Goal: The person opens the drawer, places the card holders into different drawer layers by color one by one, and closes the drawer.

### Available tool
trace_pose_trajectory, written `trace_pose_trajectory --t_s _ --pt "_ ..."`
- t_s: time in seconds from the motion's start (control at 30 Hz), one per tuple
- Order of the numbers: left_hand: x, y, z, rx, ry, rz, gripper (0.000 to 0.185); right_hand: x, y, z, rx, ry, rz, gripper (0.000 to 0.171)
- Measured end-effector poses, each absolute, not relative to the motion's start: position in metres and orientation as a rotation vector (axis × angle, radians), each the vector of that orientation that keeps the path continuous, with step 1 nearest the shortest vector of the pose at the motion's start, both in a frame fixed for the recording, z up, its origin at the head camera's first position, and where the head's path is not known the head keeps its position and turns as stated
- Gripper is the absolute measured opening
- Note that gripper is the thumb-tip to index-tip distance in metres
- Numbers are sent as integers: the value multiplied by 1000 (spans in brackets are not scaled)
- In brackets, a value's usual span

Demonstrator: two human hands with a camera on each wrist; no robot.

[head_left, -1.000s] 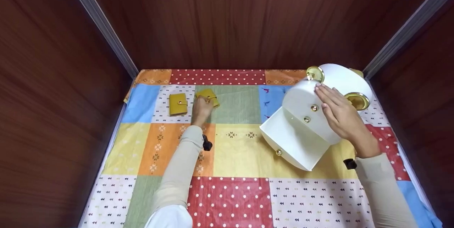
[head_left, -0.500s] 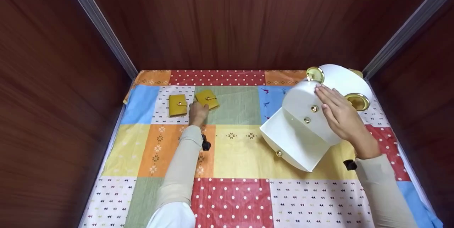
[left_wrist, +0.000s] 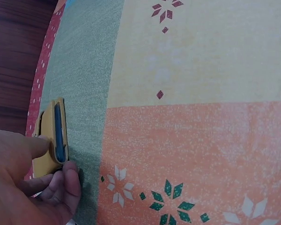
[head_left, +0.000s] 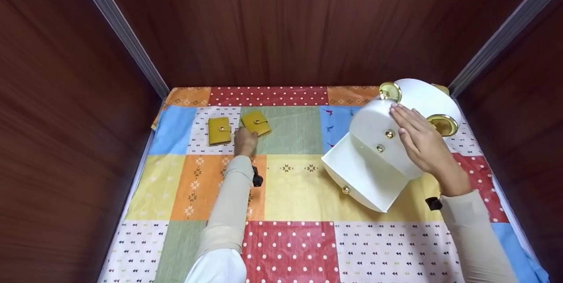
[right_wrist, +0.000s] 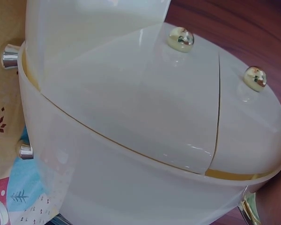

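Observation:
In the head view my left hand (head_left: 245, 142) is at the near-left corner of a mustard-yellow snap wallet (head_left: 256, 123), which lies turned on the cloth. The left wrist view shows thumb and curled fingers pinching the end of that wallet (left_wrist: 48, 129). Just left lies a matching yellow wallet (head_left: 219, 130), untouched. At the right, my right hand (head_left: 420, 142) rests with straight fingers on a white rounded drawer box (head_left: 371, 118) with gold knobs. One drawer (head_left: 367, 175) of the box is pulled out, and no contents show inside.
Behind the drawer box a white oval part (head_left: 424, 98) carries two gold ring-shaped pieces. A patchwork tablecloth (head_left: 299, 186) covers the table. Dark wood panels (head_left: 281, 27) enclose the back and both sides.
My left hand has drawn back a little from over the right-hand wallet to its near corner. Both wallets, the drawer box and my right hand stay where they were.

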State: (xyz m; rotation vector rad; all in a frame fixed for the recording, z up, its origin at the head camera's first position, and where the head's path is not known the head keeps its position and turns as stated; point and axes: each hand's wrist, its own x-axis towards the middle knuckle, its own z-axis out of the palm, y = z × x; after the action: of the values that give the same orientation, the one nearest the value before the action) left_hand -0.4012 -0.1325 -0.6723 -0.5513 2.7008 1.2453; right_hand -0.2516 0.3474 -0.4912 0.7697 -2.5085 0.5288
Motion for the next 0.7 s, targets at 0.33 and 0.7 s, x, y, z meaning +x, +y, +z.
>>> trace_pose_trajectory --t_s 0.33,0.7 --pt "-402 -134 -671 -600 2629 1238 47 -252 347 -491 772 -2509 538 50" --pt "-386 -129 -645 -645 2627 1290 23 -251 346 -491 768 -2502 530 49"
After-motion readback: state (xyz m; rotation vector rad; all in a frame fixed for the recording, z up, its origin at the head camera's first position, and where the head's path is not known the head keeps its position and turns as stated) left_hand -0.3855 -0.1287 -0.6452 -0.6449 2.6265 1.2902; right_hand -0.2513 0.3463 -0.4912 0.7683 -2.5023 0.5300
